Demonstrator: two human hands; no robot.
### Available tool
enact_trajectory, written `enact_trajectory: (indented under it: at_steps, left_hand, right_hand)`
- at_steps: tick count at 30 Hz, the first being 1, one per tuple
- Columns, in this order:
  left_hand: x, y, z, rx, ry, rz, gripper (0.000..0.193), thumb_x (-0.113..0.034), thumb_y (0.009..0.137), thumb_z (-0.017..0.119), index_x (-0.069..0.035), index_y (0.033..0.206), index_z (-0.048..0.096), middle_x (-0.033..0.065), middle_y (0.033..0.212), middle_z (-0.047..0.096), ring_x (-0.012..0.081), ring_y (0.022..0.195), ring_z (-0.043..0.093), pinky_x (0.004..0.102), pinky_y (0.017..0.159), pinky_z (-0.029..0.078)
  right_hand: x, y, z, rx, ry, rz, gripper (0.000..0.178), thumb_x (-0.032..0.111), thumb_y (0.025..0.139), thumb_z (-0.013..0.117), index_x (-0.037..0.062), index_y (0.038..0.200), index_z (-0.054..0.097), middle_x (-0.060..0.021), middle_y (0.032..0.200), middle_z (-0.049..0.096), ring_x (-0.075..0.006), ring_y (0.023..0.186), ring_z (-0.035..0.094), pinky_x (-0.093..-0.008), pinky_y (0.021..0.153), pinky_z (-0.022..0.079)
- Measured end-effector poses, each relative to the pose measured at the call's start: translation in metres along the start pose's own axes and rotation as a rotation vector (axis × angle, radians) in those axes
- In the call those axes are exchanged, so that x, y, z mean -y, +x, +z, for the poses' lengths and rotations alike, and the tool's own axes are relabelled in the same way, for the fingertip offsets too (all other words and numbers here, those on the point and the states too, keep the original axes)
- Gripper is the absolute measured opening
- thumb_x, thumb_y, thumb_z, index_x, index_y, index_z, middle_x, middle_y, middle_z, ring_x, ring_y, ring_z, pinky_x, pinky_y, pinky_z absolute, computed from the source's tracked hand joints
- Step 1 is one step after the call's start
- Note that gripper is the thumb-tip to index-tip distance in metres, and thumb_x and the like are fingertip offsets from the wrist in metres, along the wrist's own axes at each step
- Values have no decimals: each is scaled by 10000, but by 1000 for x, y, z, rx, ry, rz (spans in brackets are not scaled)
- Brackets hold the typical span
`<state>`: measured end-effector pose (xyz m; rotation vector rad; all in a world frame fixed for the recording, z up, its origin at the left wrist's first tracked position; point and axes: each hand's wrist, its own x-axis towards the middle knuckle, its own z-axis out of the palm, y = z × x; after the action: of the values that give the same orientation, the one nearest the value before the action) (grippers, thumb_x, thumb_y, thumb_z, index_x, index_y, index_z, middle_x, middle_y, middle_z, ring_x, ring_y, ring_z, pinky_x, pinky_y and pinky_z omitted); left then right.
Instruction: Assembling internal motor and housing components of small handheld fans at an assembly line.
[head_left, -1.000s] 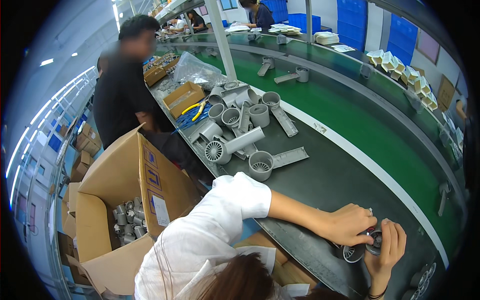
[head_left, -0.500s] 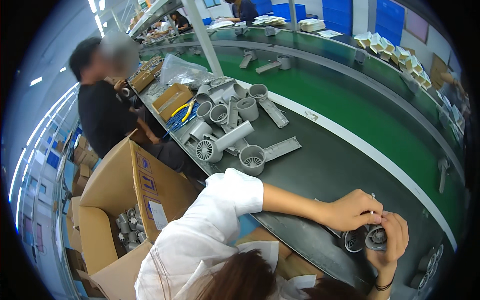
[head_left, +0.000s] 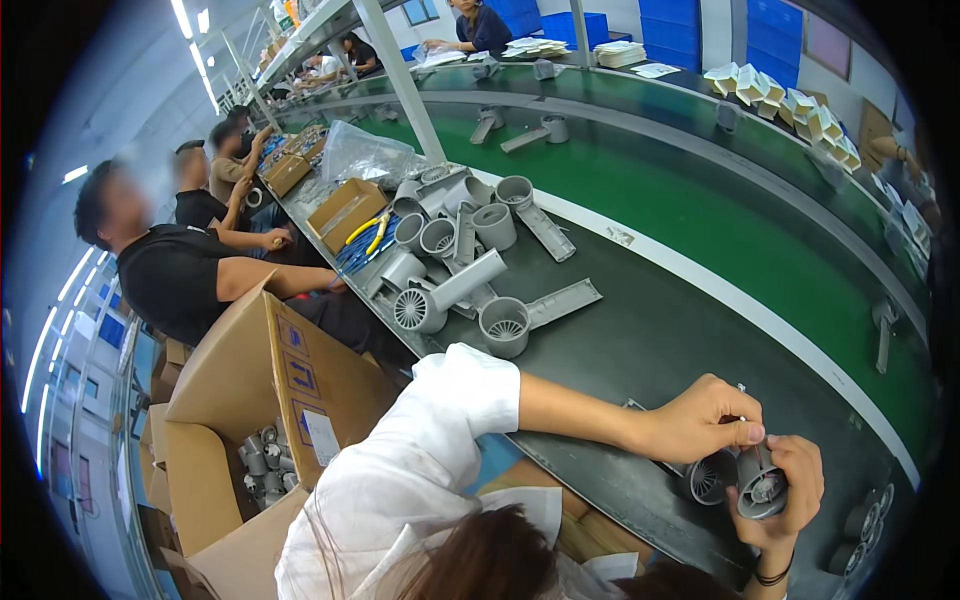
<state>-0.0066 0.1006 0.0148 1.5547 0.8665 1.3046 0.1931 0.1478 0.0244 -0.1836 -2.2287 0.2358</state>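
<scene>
My right hand [head_left: 797, 490], a dark band round its wrist, is closed round a grey cylindrical fan housing [head_left: 762, 490] with a round hub inside its open end. My left hand [head_left: 712, 418] reaches across from the left, thumb and fingers pinched just above that housing. A small pale tip [head_left: 742, 387] sticks up beyond its fingers; what they hold is mostly hidden. A thin reddish line shows between the fingers and the housing. Beside the held piece lies another grey housing [head_left: 709, 480] with a slatted grille, on the dark worktop.
Grey housings with handles [head_left: 505, 325] are heaped on the bench at left, near yellow-handled pliers [head_left: 378, 232], blue wires and a small carton [head_left: 348, 212]. A large cardboard box [head_left: 200, 490] holds grey parts. More round parts [head_left: 862, 522] lie far right. Co-workers sit beyond; a green conveyor [head_left: 640, 200] runs behind.
The housing in my right hand has tipped and shifted slightly down, drawing a little away from my left hand's fingers. At left, the nearest co-worker has leaned back, revealing others behind.
</scene>
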Motion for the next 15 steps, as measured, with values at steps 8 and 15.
enact_trajectory:
  at_steps: [8,15]
  left_hand:
    - [-4,-3,7,-66,-132,3,255,-146,878,594,32,697,612,70,602,596,103,572,548,262,523,430]
    - [-9,-3,-1,-26,-65,-98,235,-125,896,586,53,755,647,60,666,619,69,597,527,224,542,424]
  right_hand:
    - [1,-7,-2,-12,70,69,550,234,578,726,-43,1005,517,-208,938,591,-327,783,562,-403,687,455]
    - [-3,-10,2,-38,173,150,604,203,559,736,-46,1066,523,-226,969,583,-332,836,579,-404,699,478]
